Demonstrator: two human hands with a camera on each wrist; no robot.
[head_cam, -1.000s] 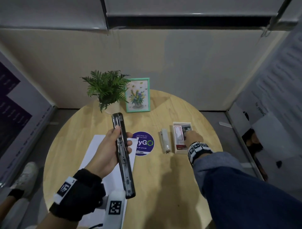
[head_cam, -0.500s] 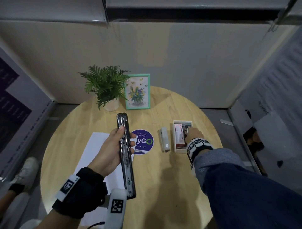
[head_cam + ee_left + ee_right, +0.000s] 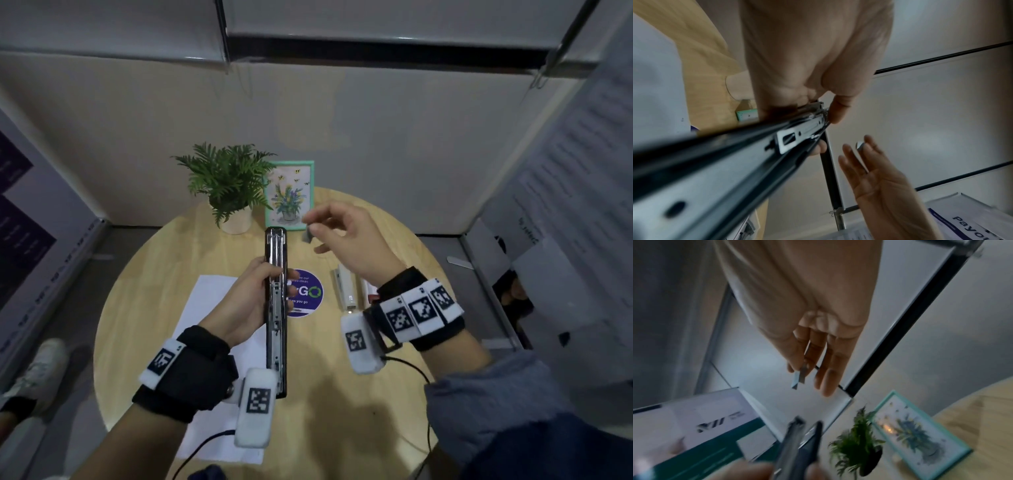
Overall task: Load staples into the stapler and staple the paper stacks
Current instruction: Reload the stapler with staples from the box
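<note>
Stapler point(image 3: 276, 308) partly hidden by left hand point(image 3: 245, 305) gripping it.

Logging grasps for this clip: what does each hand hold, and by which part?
Left hand grips the opened stapler around its middle. Right hand pinches a small strip of staples by its upper end, between thumb and fingertips.

Both hands point(image 3: 239, 301) point(image 3: 356, 240) raised, fingers curled

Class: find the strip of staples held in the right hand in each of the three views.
Head: strip of staples upper centre, right of the stapler tip.
Left wrist: staples right of centre, behind the fingers.
Right wrist: staples centre, pinched.
Shared landmark: the stapler.
</note>
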